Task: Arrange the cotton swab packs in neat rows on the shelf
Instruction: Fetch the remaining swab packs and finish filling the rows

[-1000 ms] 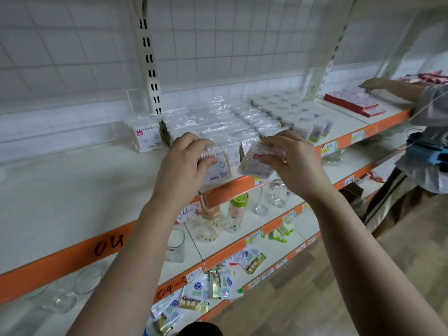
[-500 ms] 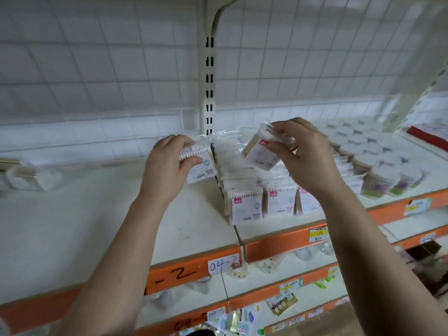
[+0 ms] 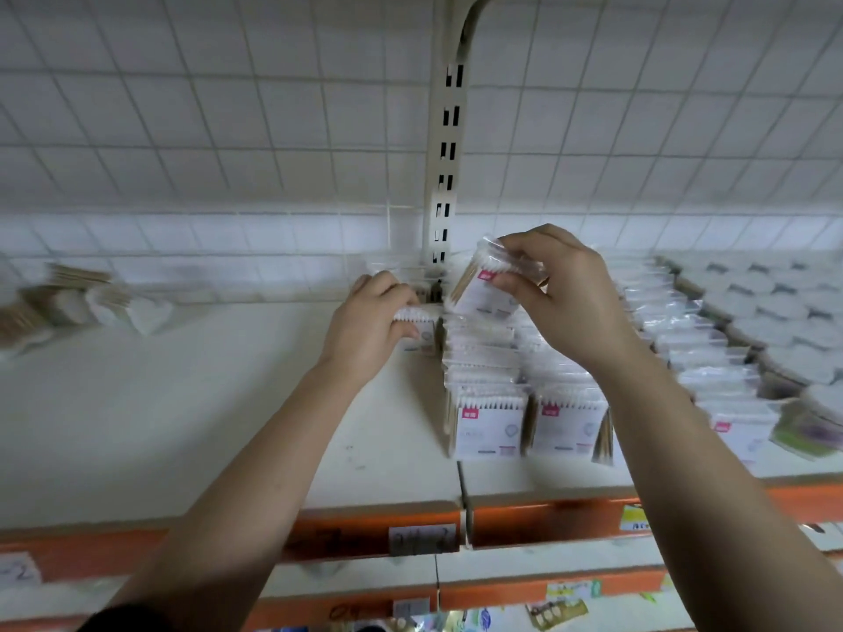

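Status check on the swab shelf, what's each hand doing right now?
Left hand setting a swab pack down left of the rows. Right hand holds another pack tilted above them. Nothing blocking.

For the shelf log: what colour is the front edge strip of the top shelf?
Orange, on the shelf's front edge strip; the head view shows it, the only view.

Swab pack rows [image 3: 524, 403] on shelf [image 3: 182, 426], right of centre; round tubs [image 3: 766, 321] further right; loose packs [image 3: 68, 307] far left.

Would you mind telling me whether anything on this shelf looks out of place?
Yes: a loose pile of swab packs lies jumbled at the shelf's far left, apart from the neat rows.
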Demonstrator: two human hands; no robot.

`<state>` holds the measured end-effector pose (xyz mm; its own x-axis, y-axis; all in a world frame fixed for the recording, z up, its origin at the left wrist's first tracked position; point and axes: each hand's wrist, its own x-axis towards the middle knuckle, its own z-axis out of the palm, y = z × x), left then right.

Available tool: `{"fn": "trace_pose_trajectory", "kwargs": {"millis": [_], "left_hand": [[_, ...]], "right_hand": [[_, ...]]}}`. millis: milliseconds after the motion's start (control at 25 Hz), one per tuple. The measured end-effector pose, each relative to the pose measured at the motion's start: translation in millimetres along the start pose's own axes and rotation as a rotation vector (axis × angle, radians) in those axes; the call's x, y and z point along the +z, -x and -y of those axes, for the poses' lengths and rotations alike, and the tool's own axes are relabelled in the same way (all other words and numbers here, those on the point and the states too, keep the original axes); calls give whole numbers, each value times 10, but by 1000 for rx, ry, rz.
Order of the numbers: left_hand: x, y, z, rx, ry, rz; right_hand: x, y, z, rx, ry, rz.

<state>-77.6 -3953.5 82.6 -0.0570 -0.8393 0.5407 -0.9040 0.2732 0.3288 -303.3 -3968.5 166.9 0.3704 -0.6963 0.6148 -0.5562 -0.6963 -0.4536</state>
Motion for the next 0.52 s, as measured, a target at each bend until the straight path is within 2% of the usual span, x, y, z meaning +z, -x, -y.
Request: {"fn": "trace_pose_trajectory", "kwargs": {"millis": [160, 280, 520], "left_hand": [[-40, -143, -69, -119, -118, 53], [-13, -195, -109, -169, -91, 84], [-119, -133, -44, -212, -34, -54]], "right_hand": [[46, -120, -37, -54, -4, 55], [107, -195, -63, -77, 16, 94], [234, -318, -24, -138, 42, 147]]}}
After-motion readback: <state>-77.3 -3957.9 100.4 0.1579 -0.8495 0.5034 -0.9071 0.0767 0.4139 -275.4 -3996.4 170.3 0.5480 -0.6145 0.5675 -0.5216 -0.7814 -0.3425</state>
